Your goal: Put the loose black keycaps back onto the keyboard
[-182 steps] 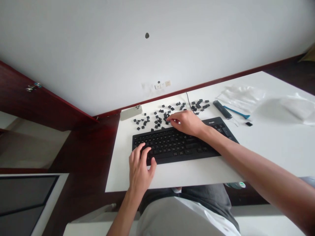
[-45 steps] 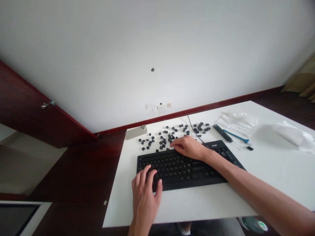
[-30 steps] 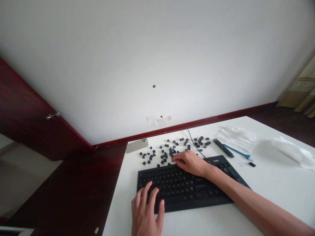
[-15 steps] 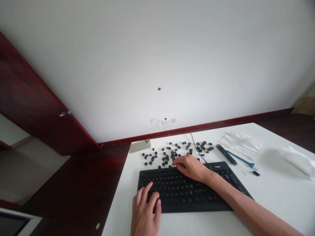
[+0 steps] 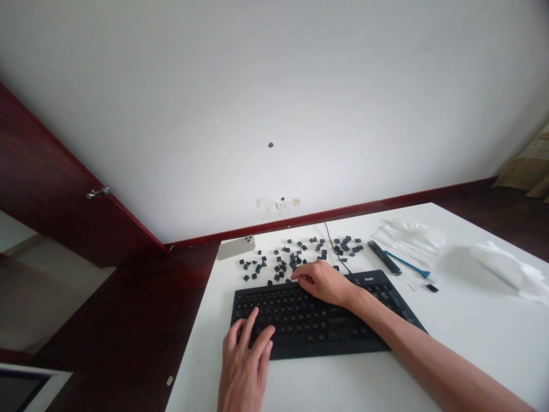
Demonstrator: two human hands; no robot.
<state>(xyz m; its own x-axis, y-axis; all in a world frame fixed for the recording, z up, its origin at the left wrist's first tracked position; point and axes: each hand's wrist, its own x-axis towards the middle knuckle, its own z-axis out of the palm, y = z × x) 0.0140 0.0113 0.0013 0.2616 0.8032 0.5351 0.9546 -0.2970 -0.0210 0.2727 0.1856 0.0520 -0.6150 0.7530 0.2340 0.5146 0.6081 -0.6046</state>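
A black keyboard (image 5: 309, 347) lies on the white table, many of its key positions bare of caps. My left hand (image 5: 243, 361) rests on its front left corner, fingers spread. Across the keyboard's upper middle reaches my right hand (image 5: 322, 281), fingers bent together at the rear edge beside loose black keycaps (image 5: 277, 276). Whatever sits between those fingertips is hidden. Several more keycaps are scattered behind the keyboard.
A phone (image 5: 237, 248) lies at the table's back left. To the right are a black stick-shaped tool (image 5: 384, 257), a blue pry tool (image 5: 407, 264), a single black keycap (image 5: 432, 288) and white plastic or cloth (image 5: 510, 269). A cable (image 5: 333, 246) runs backward.
The whole view has shifted slightly, so everything appears a little up and left. Both hands keep nearly the same places on the keyboard; the left fingers look slightly more spread.
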